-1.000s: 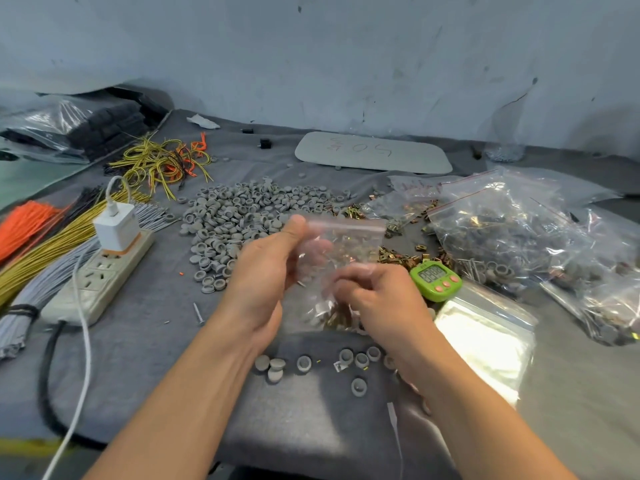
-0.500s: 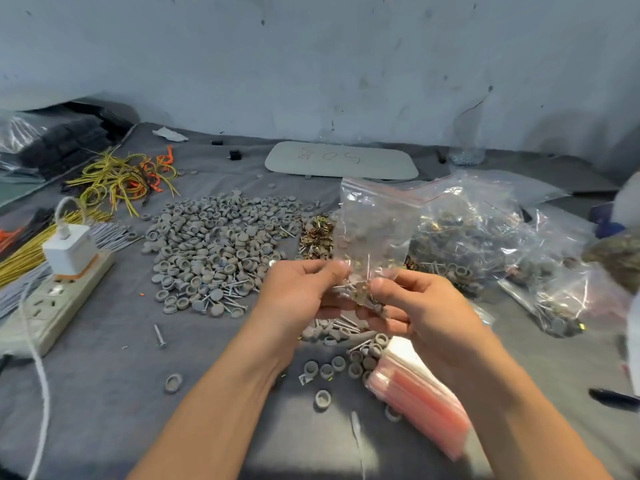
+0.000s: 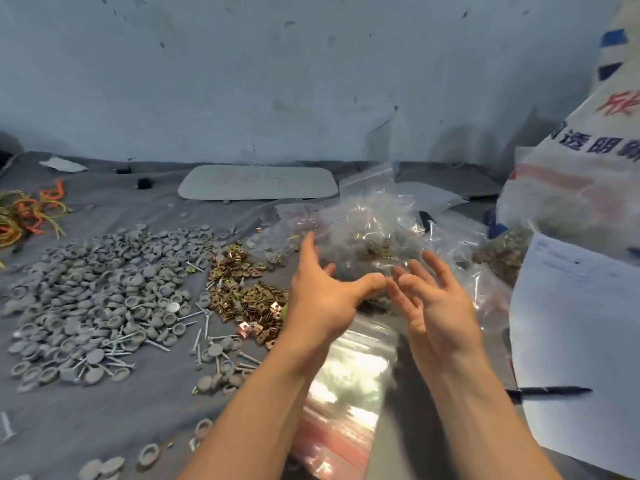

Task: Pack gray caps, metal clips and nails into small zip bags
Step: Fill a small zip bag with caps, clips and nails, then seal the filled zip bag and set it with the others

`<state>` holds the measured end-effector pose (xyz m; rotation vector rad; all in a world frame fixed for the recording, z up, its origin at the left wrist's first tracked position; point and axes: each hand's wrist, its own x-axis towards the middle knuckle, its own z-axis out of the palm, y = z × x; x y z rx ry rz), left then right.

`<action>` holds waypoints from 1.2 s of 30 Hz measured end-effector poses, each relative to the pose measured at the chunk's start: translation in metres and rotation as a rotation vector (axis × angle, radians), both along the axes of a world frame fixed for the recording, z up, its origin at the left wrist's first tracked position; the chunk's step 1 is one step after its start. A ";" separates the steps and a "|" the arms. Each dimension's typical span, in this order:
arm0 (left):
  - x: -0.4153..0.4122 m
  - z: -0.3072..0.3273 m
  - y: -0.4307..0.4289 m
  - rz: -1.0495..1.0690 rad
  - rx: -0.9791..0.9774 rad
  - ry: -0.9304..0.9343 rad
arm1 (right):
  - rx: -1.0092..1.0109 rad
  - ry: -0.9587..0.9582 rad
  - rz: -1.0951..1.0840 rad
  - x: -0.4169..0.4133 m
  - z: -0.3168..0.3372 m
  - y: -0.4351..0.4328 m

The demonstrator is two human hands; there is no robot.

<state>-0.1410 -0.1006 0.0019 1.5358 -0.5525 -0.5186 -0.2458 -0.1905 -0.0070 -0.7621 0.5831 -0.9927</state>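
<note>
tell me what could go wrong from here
The left hand and right hand are open at the heap of filled bags; a bag could slide into the metal clips.
Both forearms cross the stack of empty zip bags and might sweep it away.
Loose nails lie among the gray caps, so miscounts seem likely.

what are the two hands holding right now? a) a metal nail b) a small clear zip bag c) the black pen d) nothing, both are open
d: the left hand and the right hand both show straight, spread fingers with nothing gripped, just in front of the heap of filled clear plastic zip bags.
</note>
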 end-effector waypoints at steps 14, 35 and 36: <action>-0.025 -0.031 0.009 -0.094 0.539 -1.118 | -0.937 0.998 0.030 -0.009 -0.023 0.008; -0.030 -0.025 0.078 -0.495 0.821 -0.993 | -1.339 1.433 0.539 -0.040 -0.025 0.058; -0.029 -0.026 0.080 -0.518 0.820 -0.974 | -1.342 1.436 0.541 -0.040 -0.025 0.059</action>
